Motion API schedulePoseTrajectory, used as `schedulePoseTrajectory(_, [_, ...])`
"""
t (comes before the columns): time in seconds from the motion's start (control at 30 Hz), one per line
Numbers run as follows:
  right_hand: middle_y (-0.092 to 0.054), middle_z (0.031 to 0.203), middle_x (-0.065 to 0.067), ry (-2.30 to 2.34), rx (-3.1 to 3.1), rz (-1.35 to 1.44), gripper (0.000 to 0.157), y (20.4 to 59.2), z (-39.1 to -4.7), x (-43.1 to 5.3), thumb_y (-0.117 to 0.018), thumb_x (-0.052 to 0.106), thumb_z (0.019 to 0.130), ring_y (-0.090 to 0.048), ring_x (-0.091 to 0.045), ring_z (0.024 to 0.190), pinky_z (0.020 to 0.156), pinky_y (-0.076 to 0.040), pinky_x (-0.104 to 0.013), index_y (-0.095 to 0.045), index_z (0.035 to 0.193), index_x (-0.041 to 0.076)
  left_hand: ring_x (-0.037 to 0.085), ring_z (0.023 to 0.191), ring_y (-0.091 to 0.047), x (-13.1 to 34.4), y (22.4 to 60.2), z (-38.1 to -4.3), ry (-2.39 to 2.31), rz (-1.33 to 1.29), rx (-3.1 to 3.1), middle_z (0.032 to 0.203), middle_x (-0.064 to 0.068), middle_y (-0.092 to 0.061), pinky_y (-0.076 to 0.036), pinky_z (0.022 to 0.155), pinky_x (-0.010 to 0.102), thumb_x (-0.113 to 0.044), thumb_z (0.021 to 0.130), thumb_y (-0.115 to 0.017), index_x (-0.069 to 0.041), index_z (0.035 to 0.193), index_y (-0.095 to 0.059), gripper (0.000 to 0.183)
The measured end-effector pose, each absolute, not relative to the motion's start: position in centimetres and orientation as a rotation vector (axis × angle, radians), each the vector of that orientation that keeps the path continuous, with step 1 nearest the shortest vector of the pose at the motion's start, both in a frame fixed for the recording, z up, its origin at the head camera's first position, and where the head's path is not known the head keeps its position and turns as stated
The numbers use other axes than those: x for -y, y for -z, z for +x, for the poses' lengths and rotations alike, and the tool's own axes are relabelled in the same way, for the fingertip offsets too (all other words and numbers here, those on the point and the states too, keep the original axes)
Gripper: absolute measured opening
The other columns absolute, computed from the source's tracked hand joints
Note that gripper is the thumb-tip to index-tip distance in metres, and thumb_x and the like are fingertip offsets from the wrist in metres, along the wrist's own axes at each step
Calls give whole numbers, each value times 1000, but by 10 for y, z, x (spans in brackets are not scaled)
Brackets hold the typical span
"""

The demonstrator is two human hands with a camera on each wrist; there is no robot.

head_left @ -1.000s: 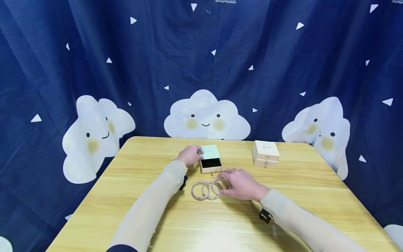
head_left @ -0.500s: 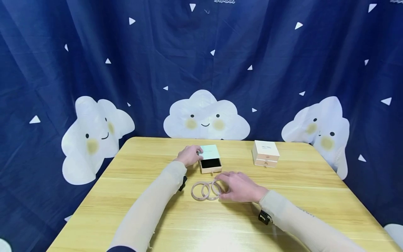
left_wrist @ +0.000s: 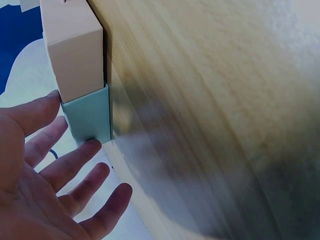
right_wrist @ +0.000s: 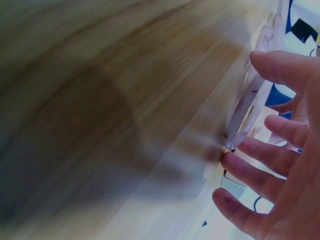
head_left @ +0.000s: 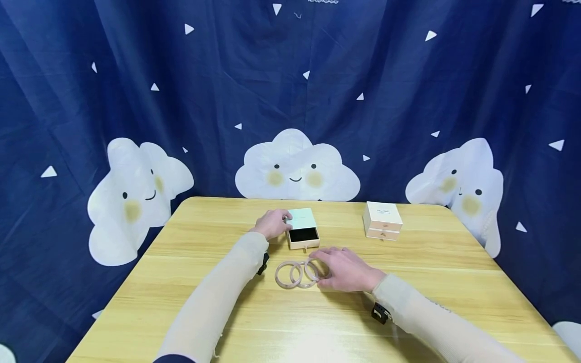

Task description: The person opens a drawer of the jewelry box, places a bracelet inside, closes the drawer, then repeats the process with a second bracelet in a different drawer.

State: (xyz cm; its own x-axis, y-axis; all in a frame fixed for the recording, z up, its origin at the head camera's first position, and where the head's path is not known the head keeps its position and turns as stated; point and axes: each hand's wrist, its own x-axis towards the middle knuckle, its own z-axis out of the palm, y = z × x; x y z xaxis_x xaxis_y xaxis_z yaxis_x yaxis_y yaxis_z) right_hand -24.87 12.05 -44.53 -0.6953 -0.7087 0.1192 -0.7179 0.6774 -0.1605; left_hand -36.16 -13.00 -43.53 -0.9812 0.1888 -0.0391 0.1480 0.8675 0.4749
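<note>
My left hand (head_left: 271, 224) holds the left side of a small teal and peach drawer box (head_left: 301, 219). Its peach drawer (head_left: 304, 245) is pulled out toward me, showing a black inside. In the left wrist view the thumb (left_wrist: 40, 112) and fingers span the teal sleeve (left_wrist: 89, 117). Three pale pinkish bangles lie overlapping in a row in front of the box. Over the rightmost bangle (head_left: 307, 271) is my right hand (head_left: 347, 270), thumb and fingertips gripping across its rim (right_wrist: 243, 112); the palm hides part of it. The left bangle (head_left: 288, 287) and middle bangle (head_left: 307, 286) are untouched.
A second box, cream-topped and peach (head_left: 383, 222), stands shut at the back right of the wooden table (head_left: 254, 322). Behind the table hangs a dark blue curtain (head_left: 290, 75) with white clouds.
My right hand has shifted slightly toward me on the rightmost bangle, then stayed almost still. The left hand and the boxes have kept their places.
</note>
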Motion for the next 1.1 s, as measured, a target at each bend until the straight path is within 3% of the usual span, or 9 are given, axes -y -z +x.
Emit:
schedulePoseTrajectory(0.2, [-59, 143, -6, -302, 2843, 1196, 71, 447, -251, -120, -81, 40, 80, -60, -28, 122, 103, -46, -56, -54, 144, 20, 27, 127, -57, 131, 434, -362, -742, 277, -2954, 136, 3, -64, -46, 102, 53, -33, 93, -71, -22, 127, -67, 36])
schedulePoseTrajectory(0.5, [-60, 142, -5, -311, 2850, 1191, 69, 450, -252, -119, -80, 41, 81, -57, -31, 129, 103, -45, -58, -55, 143, 21, 28, 130, -55, 130, 431, -357, -756, 272, -2937, 137, 4, -63, -44, 105, 54, -32, 94, -71, -21, 129, -67, 37])
schedulePoseTrajectory(1.1, [-64, 132, -8, -277, 2805, 1186, 67, 447, -252, -122, -78, 45, 82, -60, -29, 120, 99, -50, -52, -58, 139, 16, 28, 129, -56, 127, 434, -359, -755, 248, -2932, 136, 3, -63, -43, 105, 54, -33, 95, -70, -23, 129, -66, 35])
